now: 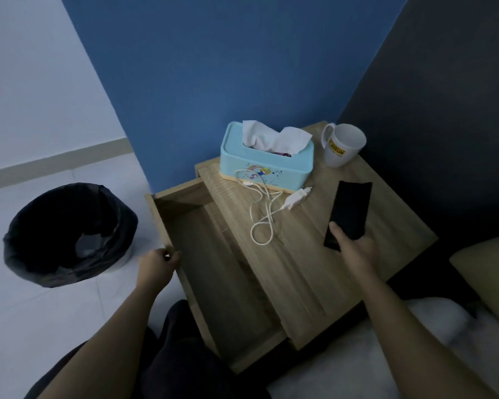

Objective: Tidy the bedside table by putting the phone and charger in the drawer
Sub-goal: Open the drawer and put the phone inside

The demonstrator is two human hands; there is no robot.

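The black phone (349, 208) lies on the right side of the wooden bedside table (314, 269). My right hand (355, 249) grips its near end, thumb on top. The white charger (296, 198) with its looped cable (261, 223) rests on the tabletop in front of the tissue box. The drawer (213, 269) is pulled out to the left and looks bare inside. My left hand (159, 264) is closed on the drawer's front edge.
A light-blue tissue box (267, 165) and a white mug (343, 145) stand at the back of the table against the blue wall. A black-lined bin (67, 234) sits on the floor to the left. Bedding and a pillow (487, 272) lie at the right.
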